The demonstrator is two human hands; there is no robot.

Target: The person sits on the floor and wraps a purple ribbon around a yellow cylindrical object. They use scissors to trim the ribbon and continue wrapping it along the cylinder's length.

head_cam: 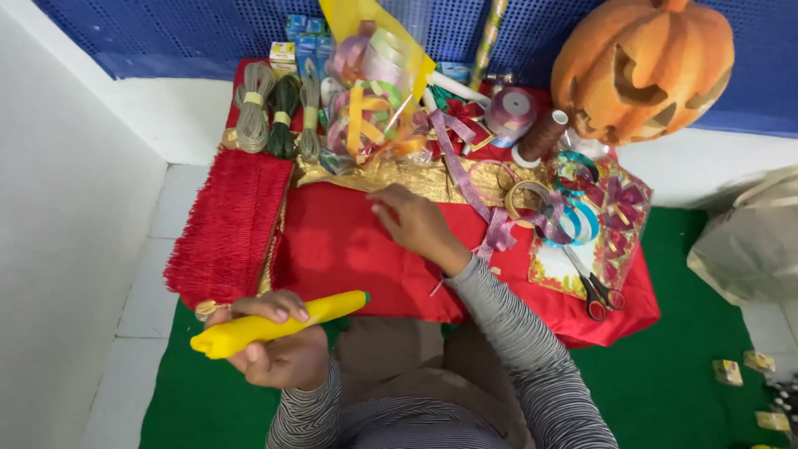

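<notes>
Gripping a long yellow rubbery tube with a green tip (278,320), the left hand (278,353) has its fingers wrapped around it, low over the lap and just short of the counter's near edge. Right hand (416,223) lies flat on the red cloth-covered counter (349,258), fingers loosely spread and holding nothing, just below the gold foil strip (399,176) and clear bag of coloured ribbons (374,100); red-handled scissors (597,295) sit well apart to the right.
</notes>
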